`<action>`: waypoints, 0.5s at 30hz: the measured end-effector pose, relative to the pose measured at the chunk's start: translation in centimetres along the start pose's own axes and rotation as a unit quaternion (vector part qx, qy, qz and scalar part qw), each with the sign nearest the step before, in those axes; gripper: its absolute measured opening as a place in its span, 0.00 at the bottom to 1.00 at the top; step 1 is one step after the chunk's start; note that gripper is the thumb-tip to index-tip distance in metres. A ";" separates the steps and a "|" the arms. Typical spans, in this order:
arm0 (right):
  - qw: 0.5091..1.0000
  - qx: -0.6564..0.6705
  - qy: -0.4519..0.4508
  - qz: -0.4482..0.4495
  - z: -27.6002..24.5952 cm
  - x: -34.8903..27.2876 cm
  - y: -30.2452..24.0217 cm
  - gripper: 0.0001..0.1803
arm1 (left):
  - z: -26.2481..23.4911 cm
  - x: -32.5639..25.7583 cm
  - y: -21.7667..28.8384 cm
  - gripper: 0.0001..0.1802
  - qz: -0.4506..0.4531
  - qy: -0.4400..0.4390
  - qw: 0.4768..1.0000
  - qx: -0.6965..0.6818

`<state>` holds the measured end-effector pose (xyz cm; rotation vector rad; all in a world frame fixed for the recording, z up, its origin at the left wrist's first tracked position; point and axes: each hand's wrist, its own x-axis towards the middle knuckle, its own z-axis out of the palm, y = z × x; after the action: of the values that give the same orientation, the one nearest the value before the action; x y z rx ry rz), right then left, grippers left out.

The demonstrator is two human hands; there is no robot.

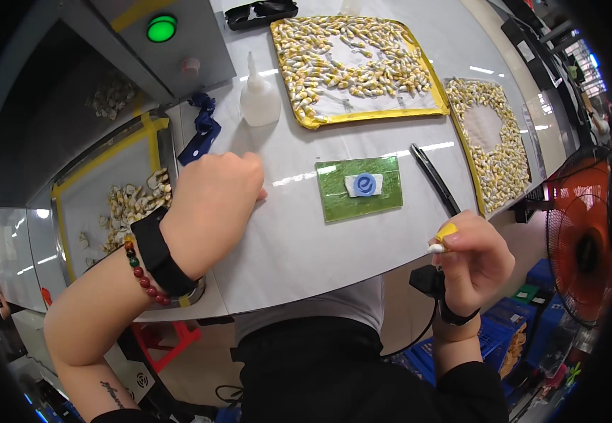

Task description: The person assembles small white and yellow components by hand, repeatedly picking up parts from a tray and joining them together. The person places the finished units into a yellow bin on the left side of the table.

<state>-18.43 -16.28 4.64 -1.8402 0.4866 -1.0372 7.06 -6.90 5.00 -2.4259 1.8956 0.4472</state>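
My right hand, at the table's near right edge, pinches a small yellow-and-white piece between thumb and fingertips. It resembles the many small pieces in the trays. My left hand is curled into a fist over the left part of the table, back upward; its palm and anything in it are hidden. Just beyond it lies a dark blue cloth. Between my hands is a green rectangular pad bearing a white patch and a round blue piece. A black pen lies right of the pad.
A white squeeze bottle stands beyond my left hand. Yellow-edged trays of small pieces lie at the back and right. At left, a grey box with a green light overhangs another tray. An orange fan stands at right.
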 end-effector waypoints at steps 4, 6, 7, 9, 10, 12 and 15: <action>1.000 -0.007 -0.006 -0.004 -0.5 -0.3 0.6 0.10 | 1.4 0.1 -0.5 0.11 0.068 0.057 0.995 -0.047; 1.000 -0.007 -0.009 -0.008 -0.5 -0.3 0.6 0.10 | 1.5 -0.3 -0.5 0.10 0.106 0.085 0.990 -0.035; 1.000 -0.006 -0.008 -0.008 -0.4 -0.2 0.6 0.10 | 1.4 -0.4 -0.2 0.09 0.125 0.098 0.987 -0.030; 1.000 -0.007 -0.011 -0.017 -0.5 -0.1 0.6 0.10 | 0.3 -1.7 0.6 0.11 0.124 0.088 0.984 -0.094; 1.000 -0.014 -0.012 -0.022 -0.6 0.0 0.5 0.10 | -0.8 -2.5 1.1 0.12 0.129 0.081 0.980 -0.129; 0.999 -0.022 -0.018 -0.031 -0.9 0.0 0.3 0.10 | -3.7 -4.8 2.2 0.16 0.121 0.009 0.963 -0.242; 0.997 -0.015 -0.055 -0.050 -0.7 0.6 -0.1 0.11 | -3.4 -7.9 2.9 0.16 -0.017 -0.143 0.737 -0.661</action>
<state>-18.63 -17.05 5.11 -1.9535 0.3493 -0.9945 3.27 -0.88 10.60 -2.5223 1.4853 2.7201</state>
